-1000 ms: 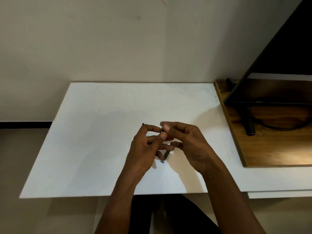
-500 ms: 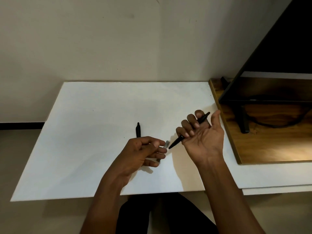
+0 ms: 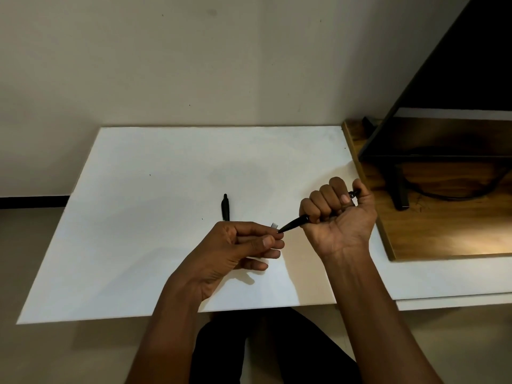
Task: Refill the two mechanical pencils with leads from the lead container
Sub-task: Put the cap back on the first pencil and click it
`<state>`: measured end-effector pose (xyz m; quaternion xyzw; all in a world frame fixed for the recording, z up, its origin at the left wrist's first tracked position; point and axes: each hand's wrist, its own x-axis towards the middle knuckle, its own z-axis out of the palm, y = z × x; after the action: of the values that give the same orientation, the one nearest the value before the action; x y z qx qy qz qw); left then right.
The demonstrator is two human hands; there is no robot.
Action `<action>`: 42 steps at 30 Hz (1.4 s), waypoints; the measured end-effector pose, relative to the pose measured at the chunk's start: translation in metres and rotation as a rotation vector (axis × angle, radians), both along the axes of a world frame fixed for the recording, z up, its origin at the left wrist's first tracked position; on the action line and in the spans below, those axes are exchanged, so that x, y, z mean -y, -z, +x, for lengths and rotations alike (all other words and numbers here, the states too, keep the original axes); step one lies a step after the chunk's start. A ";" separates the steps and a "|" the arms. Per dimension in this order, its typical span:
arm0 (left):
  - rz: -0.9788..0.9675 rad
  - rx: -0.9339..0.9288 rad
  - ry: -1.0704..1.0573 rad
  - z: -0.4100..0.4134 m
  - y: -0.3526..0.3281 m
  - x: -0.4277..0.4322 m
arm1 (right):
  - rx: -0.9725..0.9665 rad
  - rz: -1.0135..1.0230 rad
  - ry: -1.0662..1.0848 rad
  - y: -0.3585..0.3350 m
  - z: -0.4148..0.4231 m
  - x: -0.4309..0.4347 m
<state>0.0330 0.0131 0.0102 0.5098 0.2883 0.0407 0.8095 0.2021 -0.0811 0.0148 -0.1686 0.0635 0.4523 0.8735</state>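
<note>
White tabletop point(image 3: 138, 217) stood against a plain wall point(image 3: 194, 65); the left hand point(image 3: 230, 250) had thumb and forefinger pressed together right at the tip of a black mechanical pencil point(image 3: 293, 224), anything between them too small to tell; the right hand point(image 3: 338, 214) gripped that pencil's barrel in a closed fist; the lead container point(image 3: 274, 225) lay just behind the left fingertips; a second pencil point(image 3: 225, 207) lay farther back, untouched.

Single camera on my head, faces forward-down, close over the counter point(image 3: 124, 259), left grip point(image 3: 230, 250), right grip point(image 3: 338, 217).
</note>
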 end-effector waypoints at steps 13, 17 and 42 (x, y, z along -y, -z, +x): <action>0.002 0.013 -0.025 0.001 -0.001 0.001 | -0.032 0.061 -0.038 0.001 0.000 -0.002; 0.001 0.016 -0.033 0.002 -0.001 0.001 | -0.026 0.057 -0.042 0.001 0.001 -0.002; 0.114 -0.063 -0.267 -0.001 0.005 -0.009 | -0.042 -0.040 -0.031 0.002 0.001 -0.003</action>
<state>0.0325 0.0221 0.0051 0.5131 0.3762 0.1485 0.7571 0.2029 -0.0785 0.0133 -0.1776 0.0883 0.4679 0.8612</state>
